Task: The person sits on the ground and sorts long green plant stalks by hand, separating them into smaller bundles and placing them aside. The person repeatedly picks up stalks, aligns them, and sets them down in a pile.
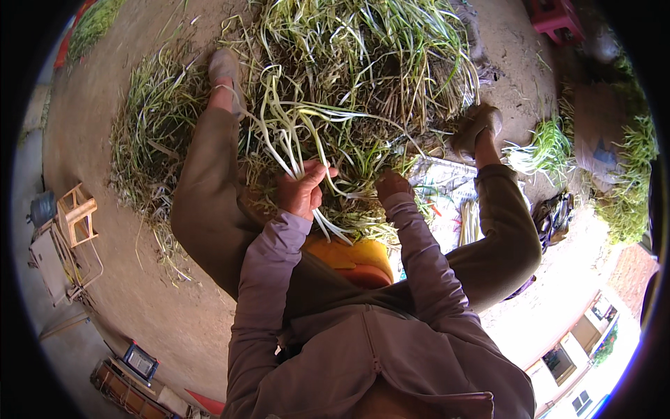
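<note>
My left hand is closed around a loose bunch of long white-and-green stalks. Their pale ends stick out below the fist, and the thin tops bend away over the pile. My right hand is low over the trimmings between my legs, its fingers curled downward. Whether it pinches anything is hidden. Beyond both hands lies a large heap of similar leafy stalks, green on top with brownish ends at the right.
Between my thighs is a yellow-orange seat or cushion. A white printed sheet with a small bundle of pale stalks lies at right. Farther right is a green bunch. A pink plastic stool and a wooden stool stand farther off.
</note>
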A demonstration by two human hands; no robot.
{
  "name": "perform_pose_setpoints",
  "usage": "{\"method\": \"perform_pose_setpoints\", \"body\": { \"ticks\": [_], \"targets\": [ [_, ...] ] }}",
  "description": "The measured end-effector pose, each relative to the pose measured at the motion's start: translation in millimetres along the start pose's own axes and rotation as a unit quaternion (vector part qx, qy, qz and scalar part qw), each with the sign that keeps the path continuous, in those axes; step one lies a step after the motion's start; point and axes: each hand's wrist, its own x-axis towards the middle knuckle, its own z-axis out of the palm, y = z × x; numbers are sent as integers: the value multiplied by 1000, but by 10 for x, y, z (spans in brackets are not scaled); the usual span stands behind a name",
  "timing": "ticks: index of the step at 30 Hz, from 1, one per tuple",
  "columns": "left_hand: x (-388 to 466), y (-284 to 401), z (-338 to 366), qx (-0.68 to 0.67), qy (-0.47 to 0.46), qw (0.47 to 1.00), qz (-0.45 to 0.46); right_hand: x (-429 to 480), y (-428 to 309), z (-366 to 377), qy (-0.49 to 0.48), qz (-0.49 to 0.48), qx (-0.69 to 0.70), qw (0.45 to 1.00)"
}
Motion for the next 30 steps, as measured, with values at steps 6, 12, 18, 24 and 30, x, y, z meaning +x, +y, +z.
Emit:
{"method": "perform_pose_setpoints", "body": {
  "ticks": [6, 12, 18, 24, 30],
  "targets": [
    [4, -81, -14, 23, 13, 999, -48, -19, -839, -704, 65, -136, 75, 986],
    [-11, -126, 49, 94, 56, 993, -37, -55, -1124, -677, 68, -176, 262, 946],
    [14, -194, 15, 39, 61, 997, -12, -44, -892, -465, -94, 15, 515, 852],
    [55, -171, -180, -91, 58, 993, -54, -38, -479, -812, -76, 17, 626, 776],
    [85, -98, -242, -115, 102, 988, -29, -88, -162, -1433, 52, 29, 600, 798]
  ]
}}
